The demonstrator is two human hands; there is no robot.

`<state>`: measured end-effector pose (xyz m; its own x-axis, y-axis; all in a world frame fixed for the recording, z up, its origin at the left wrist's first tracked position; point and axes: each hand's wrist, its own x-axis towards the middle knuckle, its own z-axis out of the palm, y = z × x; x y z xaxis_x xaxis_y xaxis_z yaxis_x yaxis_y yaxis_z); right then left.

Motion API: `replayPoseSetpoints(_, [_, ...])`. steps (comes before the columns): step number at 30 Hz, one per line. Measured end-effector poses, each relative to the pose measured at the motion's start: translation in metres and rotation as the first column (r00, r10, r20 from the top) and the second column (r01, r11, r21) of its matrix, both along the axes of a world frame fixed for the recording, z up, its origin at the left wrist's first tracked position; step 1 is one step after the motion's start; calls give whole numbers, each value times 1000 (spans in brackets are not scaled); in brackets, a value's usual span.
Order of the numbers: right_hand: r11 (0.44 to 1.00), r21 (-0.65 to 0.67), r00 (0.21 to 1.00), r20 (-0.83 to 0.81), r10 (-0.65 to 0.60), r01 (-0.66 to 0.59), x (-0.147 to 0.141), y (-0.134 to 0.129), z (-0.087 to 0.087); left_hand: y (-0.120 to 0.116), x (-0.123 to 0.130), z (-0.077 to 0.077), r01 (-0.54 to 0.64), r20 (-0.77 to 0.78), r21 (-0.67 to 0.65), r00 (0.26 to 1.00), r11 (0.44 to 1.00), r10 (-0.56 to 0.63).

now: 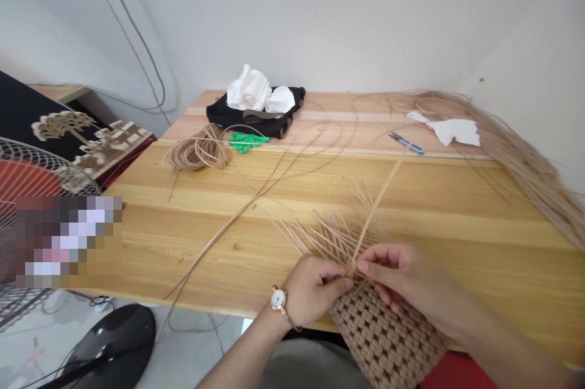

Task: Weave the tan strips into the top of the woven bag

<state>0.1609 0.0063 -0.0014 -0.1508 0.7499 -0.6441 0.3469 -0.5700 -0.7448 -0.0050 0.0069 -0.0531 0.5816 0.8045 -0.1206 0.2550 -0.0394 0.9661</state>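
Observation:
A brown woven piece (386, 331) with an openwork pattern lies over the table's front edge, partly hidden by my hands. Many loose strand ends (326, 233) fan out from its far edge. My left hand (315, 285), with a watch (278, 299) on the wrist, pinches that edge between thumb and fingers. From the other side my right hand (388, 270) grips a strand at the same edge, thumb against fingertips. One longer flat strand (378, 201) rises from between the hands toward the back of the table.
On the wooden table (219, 261) are a coil of cane (201, 148), a black bag (256, 121) with white tissue (249, 90), green netting (247, 142), blue-handled snips (409, 144) and a long strand bundle (525, 163). A fan (27, 175) stands at left.

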Motion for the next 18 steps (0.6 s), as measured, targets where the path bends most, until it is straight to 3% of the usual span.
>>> replayPoseSetpoints(12, [982,65,984,-5,178,-178,8,-3,2,5,-1,-7,32,133,-189,991,981,-6])
replayPoseSetpoints(18, [956,57,946,171,275,-288,16,-5,12,4,2,-11,19,214,-261,976,965,39])
